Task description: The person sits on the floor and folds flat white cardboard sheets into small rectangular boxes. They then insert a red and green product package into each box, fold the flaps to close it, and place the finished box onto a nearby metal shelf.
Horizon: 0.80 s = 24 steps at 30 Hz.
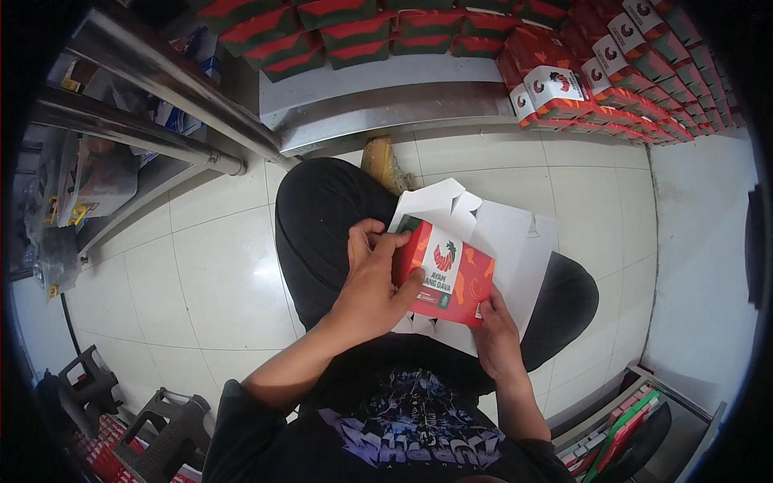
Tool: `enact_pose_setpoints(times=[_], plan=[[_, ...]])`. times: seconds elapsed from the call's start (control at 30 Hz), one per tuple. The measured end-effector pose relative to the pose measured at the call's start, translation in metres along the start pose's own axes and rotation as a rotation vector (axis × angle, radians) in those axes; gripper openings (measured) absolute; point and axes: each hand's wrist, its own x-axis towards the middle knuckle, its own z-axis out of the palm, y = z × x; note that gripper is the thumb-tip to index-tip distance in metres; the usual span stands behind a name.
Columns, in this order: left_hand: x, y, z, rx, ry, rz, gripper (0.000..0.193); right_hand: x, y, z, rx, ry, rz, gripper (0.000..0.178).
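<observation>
On my lap lies a red cardboard food box [475,283] with a white printed panel, orange shapes and a dark green edge. My left hand [378,282] grips its left side, thumb on the top face and fingers at the far left corner. At the lower right corner, my right hand [497,334] holds the box between thumb and fingers. White unfolded cardboard [523,241] with cut flaps lies under the box, across my thighs.
Red and green boxes [419,32] stand in rows on a metal table [386,105] ahead, with more stacked [555,84] at right. A metal rack [153,133] with bags stands at left. Plastic stools [165,427] are lower left. A yellowish wrapped bundle [382,163] lies beyond my knee.
</observation>
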Motion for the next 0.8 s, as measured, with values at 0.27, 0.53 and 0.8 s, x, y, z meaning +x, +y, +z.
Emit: enact_pose_setpoints(times=[0.27, 0.53, 0.8], plan=[[0.002, 0.02, -0.017, -0.507, -0.171, 0.092, 0.058, 0.0, -0.023, -0.007, 0.145, 0.039, -0.194, 0.054], [0.028, 0.053, -0.044, -0.565, -0.387, 0.14, 0.077, 0.022, -0.086, -0.02, -0.005, -0.096, -0.439, 0.094], [0.137, 0.056, 0.011, -0.802, 0.046, 0.202, 0.076, 0.097, -0.146, -0.038, -0.008, -0.035, -0.6, 0.077]])
